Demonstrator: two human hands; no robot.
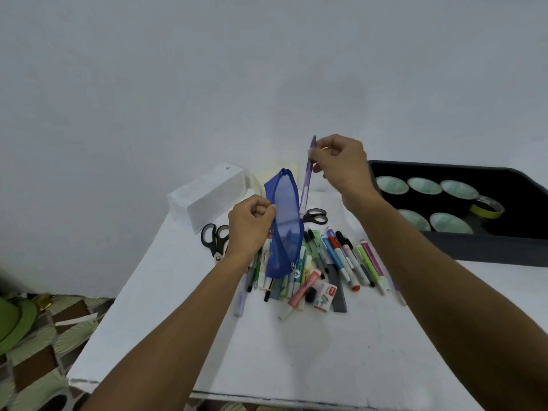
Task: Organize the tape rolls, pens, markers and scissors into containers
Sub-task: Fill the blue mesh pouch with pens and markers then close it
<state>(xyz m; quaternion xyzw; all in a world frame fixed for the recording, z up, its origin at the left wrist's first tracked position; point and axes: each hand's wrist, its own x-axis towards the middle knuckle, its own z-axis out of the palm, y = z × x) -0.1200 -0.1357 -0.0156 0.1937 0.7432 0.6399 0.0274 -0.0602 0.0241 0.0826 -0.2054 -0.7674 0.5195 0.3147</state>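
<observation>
My left hand (252,222) pinches the edge of a blue mesh zip pouch (286,223) and holds it upright above the table, its zip open. My right hand (341,166) pinches a purple pen (308,173) that hangs nearly upright just right of the pouch's mouth. Under the pouch lies a heap of pens and markers (341,259) on the white table (296,351). One pair of black-handled scissors (215,237) lies left of my left hand, another pair (315,216) lies behind the pouch. Several tape rolls (424,186) sit in a black tray (489,247) at the right.
A clear plastic box (207,197) stands at the back left of the table, with yellow paper (267,176) behind it. A small staple box (324,296) and a grey ruler (339,295) lie among the pens. A patterned floor (44,336) lies left of the table.
</observation>
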